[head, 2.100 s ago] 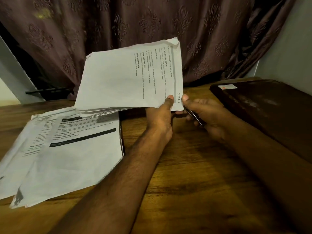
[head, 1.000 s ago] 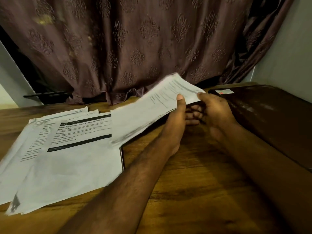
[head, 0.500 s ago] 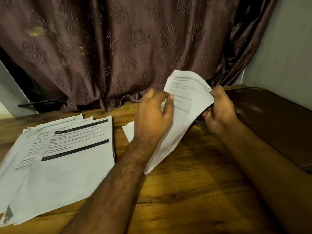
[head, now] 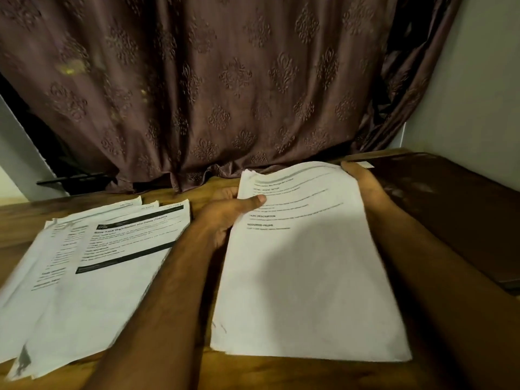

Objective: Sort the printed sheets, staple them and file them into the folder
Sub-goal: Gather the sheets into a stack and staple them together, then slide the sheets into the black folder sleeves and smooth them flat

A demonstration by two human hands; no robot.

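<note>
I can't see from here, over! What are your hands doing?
Left hand and right hand both grip the paper bundle. Loose pages lie left on the table. Dark folder right, nothing blocking.

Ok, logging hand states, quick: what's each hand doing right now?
Left hand: holds the sheet bundle at its left edge, thumb on top.
Right hand: holds the bundle's far right corner.

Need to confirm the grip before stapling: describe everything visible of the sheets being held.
The held sheets are a thin white stack, slightly creased, top page printed with blurred headings and text near its far end. The left hand pinches the upper left edge, the right hand holds the upper right corner. The near edge lies over the wooden table.
</note>
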